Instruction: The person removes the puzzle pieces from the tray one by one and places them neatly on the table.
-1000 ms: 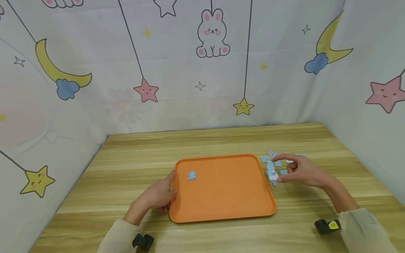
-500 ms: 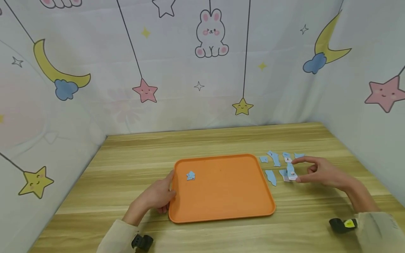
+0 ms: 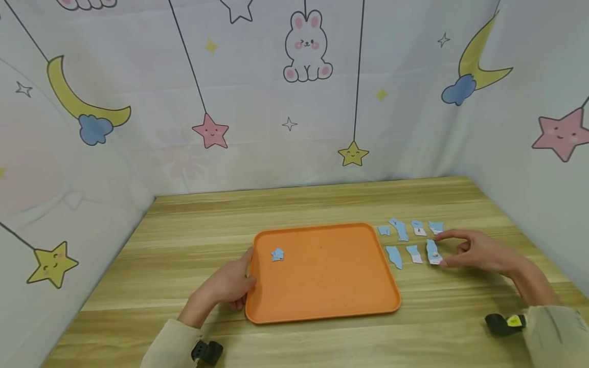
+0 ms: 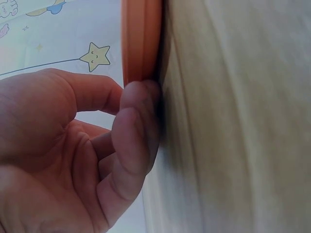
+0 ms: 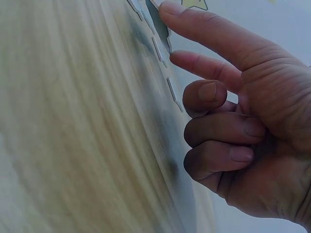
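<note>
My left hand (image 3: 232, 281) grips the left rim of an orange tray (image 3: 322, 276), thumb at the edge and other fingers curled beside it. In the left wrist view the tray's side (image 4: 141, 39) meets the fingertips. My right hand (image 3: 483, 252) pinches a tall blue-and-white puzzle piece (image 3: 432, 252) between thumb and index finger, at the right end of the nearer row of pieces. The right wrist view shows this puzzle piece (image 5: 159, 24) tilted above the table, its other three fingers curled. A small blue puzzle piece (image 3: 277, 254) lies inside the tray, upper left.
Right of the tray, several flat puzzle pieces lie in two loose rows, among them a long blue piece (image 3: 394, 257), a blue-and-pink piece (image 3: 414, 254) and a far-right piece (image 3: 436, 227). A patterned cloth (image 3: 257, 102) hangs behind the wooden table (image 3: 207, 214).
My right hand has carried the pinched puzzle piece rightward, from beside the tray's right rim past the other pieces. My left hand and the tray have stayed put.
</note>
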`<action>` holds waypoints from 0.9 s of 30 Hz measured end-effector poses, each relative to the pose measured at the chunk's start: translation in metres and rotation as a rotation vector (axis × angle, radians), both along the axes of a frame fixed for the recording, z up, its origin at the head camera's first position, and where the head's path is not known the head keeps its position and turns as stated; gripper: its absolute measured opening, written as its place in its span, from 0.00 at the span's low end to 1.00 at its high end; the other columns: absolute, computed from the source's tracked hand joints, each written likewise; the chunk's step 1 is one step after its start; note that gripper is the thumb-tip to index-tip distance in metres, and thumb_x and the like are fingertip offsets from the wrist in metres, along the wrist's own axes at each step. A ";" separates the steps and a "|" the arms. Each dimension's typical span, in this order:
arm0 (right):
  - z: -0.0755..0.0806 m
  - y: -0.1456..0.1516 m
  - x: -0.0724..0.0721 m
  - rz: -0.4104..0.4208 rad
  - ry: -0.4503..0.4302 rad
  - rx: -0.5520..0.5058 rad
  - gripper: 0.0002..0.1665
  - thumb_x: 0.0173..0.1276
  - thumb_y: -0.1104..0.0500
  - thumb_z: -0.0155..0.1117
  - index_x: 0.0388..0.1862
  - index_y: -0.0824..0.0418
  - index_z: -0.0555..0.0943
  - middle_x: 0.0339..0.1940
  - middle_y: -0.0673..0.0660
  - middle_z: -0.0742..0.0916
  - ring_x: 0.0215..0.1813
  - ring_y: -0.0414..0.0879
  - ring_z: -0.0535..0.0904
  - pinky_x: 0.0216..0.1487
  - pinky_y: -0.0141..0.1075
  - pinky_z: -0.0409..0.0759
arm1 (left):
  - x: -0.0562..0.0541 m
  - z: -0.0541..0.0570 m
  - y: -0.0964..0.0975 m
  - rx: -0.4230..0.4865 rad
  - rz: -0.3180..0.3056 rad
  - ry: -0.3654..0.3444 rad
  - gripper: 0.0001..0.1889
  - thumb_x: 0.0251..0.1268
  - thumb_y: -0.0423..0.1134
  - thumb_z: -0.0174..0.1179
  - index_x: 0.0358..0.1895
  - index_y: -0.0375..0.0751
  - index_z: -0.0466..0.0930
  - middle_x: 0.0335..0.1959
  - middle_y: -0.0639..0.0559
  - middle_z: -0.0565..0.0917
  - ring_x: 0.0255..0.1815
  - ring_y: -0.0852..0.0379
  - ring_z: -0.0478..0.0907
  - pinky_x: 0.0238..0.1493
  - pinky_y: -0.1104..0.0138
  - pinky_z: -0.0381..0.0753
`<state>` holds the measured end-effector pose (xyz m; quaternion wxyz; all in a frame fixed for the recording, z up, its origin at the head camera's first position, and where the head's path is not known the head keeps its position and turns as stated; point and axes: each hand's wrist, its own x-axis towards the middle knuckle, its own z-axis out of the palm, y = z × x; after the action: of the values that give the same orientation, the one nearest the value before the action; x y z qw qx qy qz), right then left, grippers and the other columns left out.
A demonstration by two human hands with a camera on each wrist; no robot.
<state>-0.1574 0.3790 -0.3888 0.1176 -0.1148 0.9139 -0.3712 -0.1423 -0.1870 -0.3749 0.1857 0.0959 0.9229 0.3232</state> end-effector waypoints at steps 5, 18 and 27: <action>-0.001 0.001 -0.003 0.010 -0.008 0.003 0.38 0.67 0.53 0.77 0.72 0.63 0.75 0.18 0.43 0.63 0.22 0.35 0.59 0.24 0.33 0.61 | 0.000 -0.001 -0.001 0.000 -0.001 0.003 0.41 0.76 0.29 0.50 0.87 0.35 0.42 0.14 0.47 0.81 0.09 0.58 0.75 0.14 0.64 0.80; 0.000 0.000 -0.005 0.047 0.000 0.040 0.37 0.67 0.52 0.77 0.71 0.63 0.76 0.19 0.43 0.63 0.22 0.34 0.57 0.23 0.32 0.60 | -0.001 -0.001 -0.001 0.004 -0.003 0.005 0.41 0.76 0.29 0.51 0.87 0.33 0.42 0.14 0.47 0.81 0.09 0.58 0.76 0.14 0.64 0.80; 0.000 0.000 -0.004 0.032 0.039 0.056 0.43 0.67 0.55 0.77 0.76 0.67 0.71 0.19 0.43 0.63 0.21 0.34 0.58 0.23 0.32 0.61 | -0.001 -0.002 -0.002 0.003 -0.007 0.007 0.41 0.76 0.29 0.51 0.87 0.32 0.42 0.14 0.47 0.81 0.09 0.58 0.76 0.14 0.64 0.81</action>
<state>-0.1614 0.3786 -0.3889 0.1090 -0.1332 0.9241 -0.3413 -0.1432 -0.1888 -0.3771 0.1834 0.1007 0.9227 0.3238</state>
